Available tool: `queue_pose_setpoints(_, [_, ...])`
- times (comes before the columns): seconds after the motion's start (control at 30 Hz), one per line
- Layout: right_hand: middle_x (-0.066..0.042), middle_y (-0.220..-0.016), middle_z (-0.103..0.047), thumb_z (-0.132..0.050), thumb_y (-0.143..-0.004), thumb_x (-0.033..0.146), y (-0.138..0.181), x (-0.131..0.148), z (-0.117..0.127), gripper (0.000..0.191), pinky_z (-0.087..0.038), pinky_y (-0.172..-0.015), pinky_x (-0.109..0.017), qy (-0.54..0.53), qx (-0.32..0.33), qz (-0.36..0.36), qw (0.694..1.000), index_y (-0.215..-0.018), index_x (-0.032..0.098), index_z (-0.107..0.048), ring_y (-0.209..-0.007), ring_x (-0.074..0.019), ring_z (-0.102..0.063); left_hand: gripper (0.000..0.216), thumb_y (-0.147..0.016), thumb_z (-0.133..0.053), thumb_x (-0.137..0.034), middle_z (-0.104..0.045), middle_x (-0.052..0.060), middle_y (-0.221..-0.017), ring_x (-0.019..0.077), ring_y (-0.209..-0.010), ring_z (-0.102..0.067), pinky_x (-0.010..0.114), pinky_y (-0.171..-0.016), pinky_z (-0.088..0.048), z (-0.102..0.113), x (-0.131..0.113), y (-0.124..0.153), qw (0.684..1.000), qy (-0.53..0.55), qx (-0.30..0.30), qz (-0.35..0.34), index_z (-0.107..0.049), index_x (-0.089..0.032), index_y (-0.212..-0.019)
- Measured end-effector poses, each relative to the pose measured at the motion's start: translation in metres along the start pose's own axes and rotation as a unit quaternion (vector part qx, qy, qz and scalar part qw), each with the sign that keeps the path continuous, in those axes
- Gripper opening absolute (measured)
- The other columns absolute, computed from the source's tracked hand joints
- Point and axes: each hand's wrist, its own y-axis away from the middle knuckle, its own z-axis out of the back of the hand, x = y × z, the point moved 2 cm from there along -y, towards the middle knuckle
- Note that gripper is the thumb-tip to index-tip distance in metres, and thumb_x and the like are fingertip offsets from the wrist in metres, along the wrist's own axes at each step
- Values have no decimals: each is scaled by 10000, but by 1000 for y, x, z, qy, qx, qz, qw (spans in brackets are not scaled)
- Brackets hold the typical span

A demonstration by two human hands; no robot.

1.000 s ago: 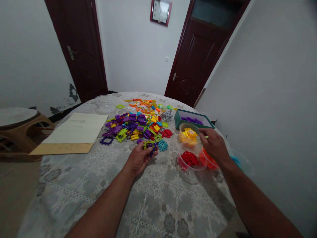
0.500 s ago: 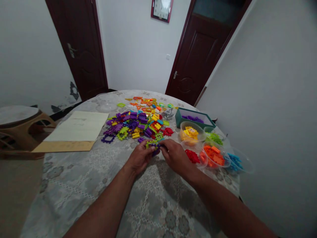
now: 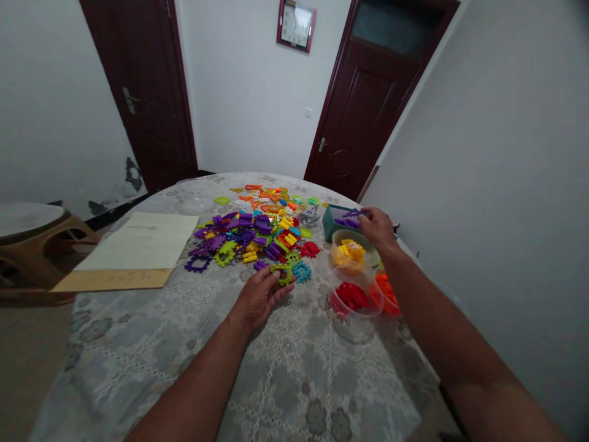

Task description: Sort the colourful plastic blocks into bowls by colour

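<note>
Between the thumb and fingers of my left hand (image 3: 258,297) is a yellow-green toothed building piece (image 3: 284,274), held just in front of the mixed pile. My right hand (image 3: 378,228) reaches over the green box (image 3: 328,222) and pinches a purple building piece (image 3: 353,213) above it. Other purple pieces (image 3: 346,223) lie inside that box. A blue gear-like piece (image 3: 302,272) rests on the cloth beside my left hand. The pile of purple, green, yellow and red pieces (image 3: 248,236) spreads beyond it.
Clear tubs with yellow pieces (image 3: 350,252), red pieces (image 3: 352,296) and orange pieces (image 3: 387,288) stand at the right, partly under my right forearm. Pale paper on a brown board (image 3: 138,242) lies at the left. A flowered tablecloth (image 3: 276,374) covers the round table.
My right hand has left my left hand and moved right and away to the green box, carrying a purple piece. My left hand stays by the pile, still holding the yellow-green piece.
</note>
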Motion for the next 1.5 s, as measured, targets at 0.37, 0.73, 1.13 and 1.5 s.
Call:
queue_pose_setpoints(0.37, [-55, -998, -778, -627, -982, 287, 148, 83, -28, 150, -521, -793, -329, -78, 253, 210, 941, -1062, 230, -740, -831, -197, -702, 292, -832, -852, -242, -780, 155, -1101, 251, -934, -778, 410, -810, -675, -1, 2, 3, 998, -59, 31, 10, -753, -147, -1090])
queue_pose_setpoints(0.73, [7, -867, -697, -620, -961, 242, 183, 78, -34, 104, -461, -695, -276, -179, 269, 103, 941, -1057, 237, -659, -753, -160, -622, 264, -799, -862, -346, -785, 162, -1079, 290, -1003, -750, 417, -826, -648, -10, -4, 12, 982, -169, 81, 5, -806, -154, -972])
queue_pose_setpoints(1.13, [-13, -850, -733, -606, -929, 307, 161, 60, 0, 171, -488, -716, -284, -159, 208, 68, 963, -993, 208, -729, -753, -166, -652, 336, -808, -838, -488, -772, 103, -835, 213, -737, -733, 347, -744, -607, -7, 1, 10, 968, -233, 90, 10, -732, -169, -806])
queue_pose_setpoints(1.5, [-126, -1017, -793, -576, -853, 324, 46, -74, 48, 331, -503, -858, -348, 92, -43, -50, 994, -1035, 147, -789, -894, -243, -701, 379, -786, -824, -526, -717, 42, -756, 191, -682, -695, 352, -711, -598, -12, -5, 11, 970, -236, 64, -5, -673, -178, -780])
